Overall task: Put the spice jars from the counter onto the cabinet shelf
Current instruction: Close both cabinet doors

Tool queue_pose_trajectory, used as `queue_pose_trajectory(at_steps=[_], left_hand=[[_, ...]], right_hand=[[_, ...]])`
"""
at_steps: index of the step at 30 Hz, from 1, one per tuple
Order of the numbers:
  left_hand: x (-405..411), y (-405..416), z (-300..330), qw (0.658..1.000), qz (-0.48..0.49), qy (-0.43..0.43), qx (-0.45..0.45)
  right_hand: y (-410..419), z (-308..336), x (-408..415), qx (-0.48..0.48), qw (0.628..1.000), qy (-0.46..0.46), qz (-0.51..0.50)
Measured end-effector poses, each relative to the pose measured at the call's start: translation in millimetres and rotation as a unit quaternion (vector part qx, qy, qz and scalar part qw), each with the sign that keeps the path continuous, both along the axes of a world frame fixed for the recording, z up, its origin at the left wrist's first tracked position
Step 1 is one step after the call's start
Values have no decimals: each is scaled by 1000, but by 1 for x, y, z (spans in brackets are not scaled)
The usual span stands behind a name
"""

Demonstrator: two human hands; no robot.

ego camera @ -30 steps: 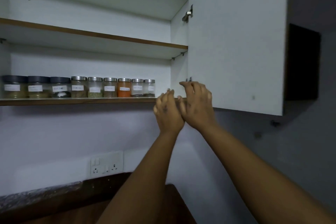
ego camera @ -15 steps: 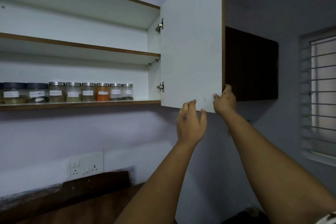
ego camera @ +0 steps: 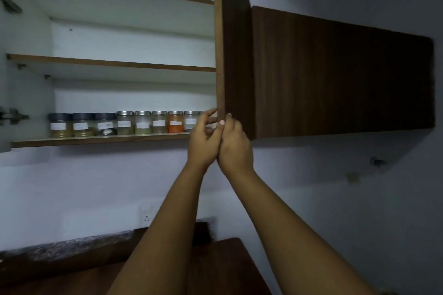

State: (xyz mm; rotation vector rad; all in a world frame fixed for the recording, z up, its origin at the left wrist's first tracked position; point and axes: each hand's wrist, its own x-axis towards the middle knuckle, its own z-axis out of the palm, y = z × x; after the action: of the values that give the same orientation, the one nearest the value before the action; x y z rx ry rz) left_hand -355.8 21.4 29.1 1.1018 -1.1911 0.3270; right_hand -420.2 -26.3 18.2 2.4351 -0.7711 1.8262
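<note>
Both my hands are raised at the lower corner of the door. My right hand curls its fingers round the door's edge, thumb up against it. My left hand is just beside, touching the right, fingers loosely bent near the same edge. The jars stand in a row on the shelf, left of my fingers, the nearest partly hidden behind my left hand.

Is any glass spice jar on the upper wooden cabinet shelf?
No, the upper shelf shows no jars; the labelled glass spice jars stand in a row on the lower shelf.
</note>
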Motion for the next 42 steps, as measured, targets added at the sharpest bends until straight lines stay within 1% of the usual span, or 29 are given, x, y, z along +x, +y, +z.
queue_pose_trajectory(at_steps=[2, 5, 13, 15, 18, 20, 22, 26, 28, 30, 33, 39, 42], left_hand=[[33, 9, -4, 999, 43, -1, 14], [86, 15, -12, 990, 134, -20, 35], [214, 13, -7, 963, 247, -71, 82], [247, 8, -5, 956, 257, -88, 110], [296, -4, -2, 946, 268, -113, 145], [321, -15, -1, 938, 278, -135, 157], [339, -27, -2, 937, 282, -149, 142], [361, -41, -6, 948, 266, -149, 85], [368, -46, -8, 945, 272, -172, 62], [374, -52, -10, 938, 281, -196, 43], [382, -56, -10, 939, 278, -199, 28], [387, -57, -9, 941, 269, -202, 40], [385, -54, -5, 941, 265, -194, 86]], right_hand=[[0, -8, 34, -15, 998, 52, 34], [-7, -10, 82, -66, 989, 116, 71], [-53, 5, 206, -113, 963, 194, 149], [-77, 6, 231, -97, 963, 203, 148], [-119, 8, 261, -44, 972, 208, 94], [-138, 8, 277, -53, 971, 223, 73], [-146, 4, 293, -65, 973, 212, 67], [-153, -11, 320, -89, 986, 142, 18], [-158, -15, 329, -96, 988, 121, -1], [-162, -18, 335, -110, 988, 111, -14], [-167, -19, 338, -121, 987, 103, -15], [-171, -17, 336, -134, 985, 109, -21], [-161, -18, 335, -104, 987, 118, -34]])
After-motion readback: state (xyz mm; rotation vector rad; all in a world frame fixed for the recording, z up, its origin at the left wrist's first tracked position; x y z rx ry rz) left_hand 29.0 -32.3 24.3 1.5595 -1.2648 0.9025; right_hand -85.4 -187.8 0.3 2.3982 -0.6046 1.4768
